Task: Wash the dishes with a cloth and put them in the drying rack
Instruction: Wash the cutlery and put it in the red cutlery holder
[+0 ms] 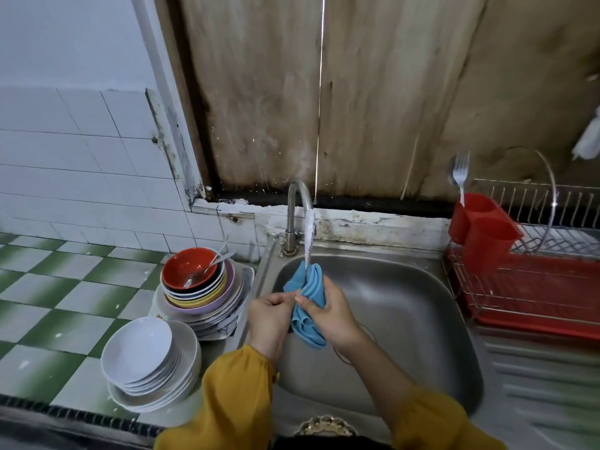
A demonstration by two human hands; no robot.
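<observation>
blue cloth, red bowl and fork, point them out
blue cloth (311, 285), head view, on its upper folds
red bowl (181, 265), head view, on its inner wall
fork (460, 175), head view, at the base of its tines

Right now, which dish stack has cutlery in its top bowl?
The far stack, topped by the red bowl holding spoons; the near stack of white bowls carries none.

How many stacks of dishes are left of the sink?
2. A white stack at the near edge of the counter; a taller mixed stack, topped by a red bowl, behind it beside the sink. More may sit out of frame.
</observation>
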